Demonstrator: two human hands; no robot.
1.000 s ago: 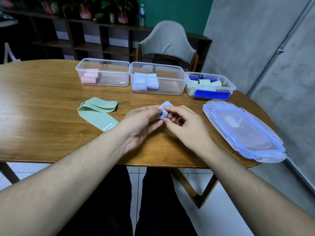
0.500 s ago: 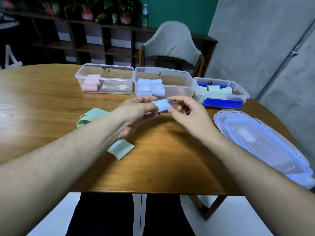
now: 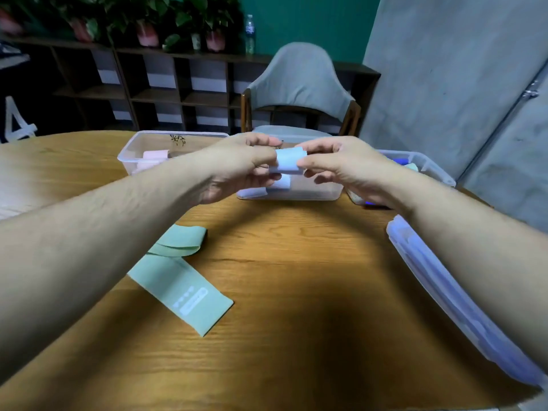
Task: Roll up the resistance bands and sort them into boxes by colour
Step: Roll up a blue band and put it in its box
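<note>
Holding a rolled blue band (image 3: 289, 161) between them, the left hand (image 3: 237, 170) and right hand (image 3: 347, 170) are each pinching one end, grip clamped on the roll. The roll is lying with its long axis running 9 to 3 o'clock, raised above the middle box (image 3: 320, 194), whose interior the hands are mostly hiding; pale blue rolls (image 3: 280, 183) are showing below the held one, number not countable. Three clear boxes are standing in a row at 12 o'clock on the surface (image 3: 296, 307): the left box (image 3: 133, 155) is carrying a pink roll (image 3: 155, 154), the right box (image 3: 430, 170) is showing green and dark blue pieces. One flat green band (image 3: 181, 280) is lying at 8 o'clock, its long axis running 10 to 4 o'clock. Stacked lids (image 3: 450, 301) are lying at 3 o'clock, partly under the right forearm. A grey chair (image 3: 299, 81) is standing beyond the boxes.
</note>
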